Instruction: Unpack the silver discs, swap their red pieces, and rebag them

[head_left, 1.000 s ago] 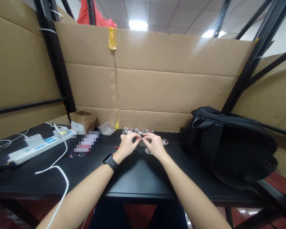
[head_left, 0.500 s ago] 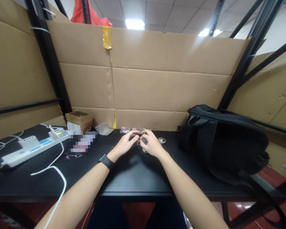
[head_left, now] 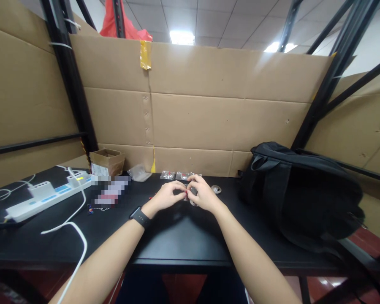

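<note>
My left hand (head_left: 168,196), with a dark watch on its wrist, is closed in a pinch over the middle of the black table. Facing it, my right hand (head_left: 203,195) is closed too, thumb and forefinger almost meeting the left fingertips. Between the fingertips shows a small red item (head_left: 186,193), too small and too covered to name. Under the right hand, a round metal disc (head_left: 194,204) is partly hidden. A second round metal disc (head_left: 215,189) lies just right of that hand. Behind the fingers are small clear plastic packets (head_left: 167,175) with something shiny and red in them.
On the left lie a white power strip (head_left: 47,198) with cables, a blurred-out flat object (head_left: 112,192), an open cardboard box (head_left: 107,160) and a crumpled clear bag (head_left: 139,172). A black backpack (head_left: 300,190) fills the right side. Cardboard panels (head_left: 193,118) wall the back.
Both hands have come slightly lower, and their fingertips have drawn together around the small red item. The whole view has shifted slightly.
</note>
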Demonstrator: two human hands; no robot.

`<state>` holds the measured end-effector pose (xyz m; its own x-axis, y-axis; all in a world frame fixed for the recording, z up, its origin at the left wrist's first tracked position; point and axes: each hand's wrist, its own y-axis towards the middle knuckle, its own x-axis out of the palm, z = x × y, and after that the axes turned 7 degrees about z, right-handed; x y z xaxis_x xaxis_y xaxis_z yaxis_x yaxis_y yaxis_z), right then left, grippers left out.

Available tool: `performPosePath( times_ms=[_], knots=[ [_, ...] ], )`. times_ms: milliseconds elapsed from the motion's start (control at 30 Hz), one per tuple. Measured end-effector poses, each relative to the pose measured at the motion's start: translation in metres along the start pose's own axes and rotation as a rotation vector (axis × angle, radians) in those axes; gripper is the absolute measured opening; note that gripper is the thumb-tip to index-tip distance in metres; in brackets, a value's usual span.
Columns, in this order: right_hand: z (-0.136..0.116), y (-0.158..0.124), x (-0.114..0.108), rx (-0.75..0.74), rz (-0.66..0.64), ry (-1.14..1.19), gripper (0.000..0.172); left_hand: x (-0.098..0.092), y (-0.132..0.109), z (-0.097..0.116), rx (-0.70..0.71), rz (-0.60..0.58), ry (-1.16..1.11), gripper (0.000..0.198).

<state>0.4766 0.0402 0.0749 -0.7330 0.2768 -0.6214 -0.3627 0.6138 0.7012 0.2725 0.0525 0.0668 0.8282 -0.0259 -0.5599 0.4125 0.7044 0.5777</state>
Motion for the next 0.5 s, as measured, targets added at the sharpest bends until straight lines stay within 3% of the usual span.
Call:
performPosePath(
  times_ms=[300, 500],
  knots=[
    [0.001, 0.002, -0.005, -0.004, 0.002, 0.035, 0.007, 0.001, -0.001, -0.001, 0.023, 0.024, 0.183, 0.014],
    [0.016, -0.001, -0.025, 0.141, -0.104, -0.057, 0.011, 0.001, -0.004, 0.005, 0.036, -0.025, 0.338, 0.014]
  ],
)
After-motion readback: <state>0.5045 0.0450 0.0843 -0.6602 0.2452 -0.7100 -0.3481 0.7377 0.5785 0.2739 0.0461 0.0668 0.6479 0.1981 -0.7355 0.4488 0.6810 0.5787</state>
